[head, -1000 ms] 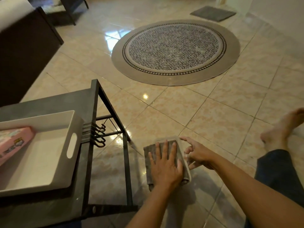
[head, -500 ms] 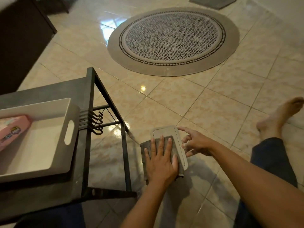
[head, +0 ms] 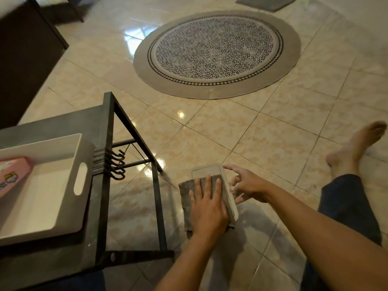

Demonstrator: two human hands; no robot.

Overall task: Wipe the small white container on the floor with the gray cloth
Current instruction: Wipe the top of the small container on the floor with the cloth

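A small white container [head: 206,171] lies flat on the tiled floor in front of me, its far end showing and the rest covered. The gray cloth [head: 185,194] is spread over its near part. My left hand [head: 207,208] presses flat on the cloth, fingers together and pointing away from me. My right hand [head: 245,185] rests against the container's right edge with fingers spread, steadying it.
A dark metal side table [head: 109,127] with hooks stands at left, bearing a white tray [head: 79,152] with a pink box [head: 12,175]. A round patterned rug [head: 216,51] lies ahead. My bare foot [head: 354,148] and leg extend at right.
My left hand has slid the cloth back toward me, uncovering the container's far end. The right hand stays at the container's right edge.
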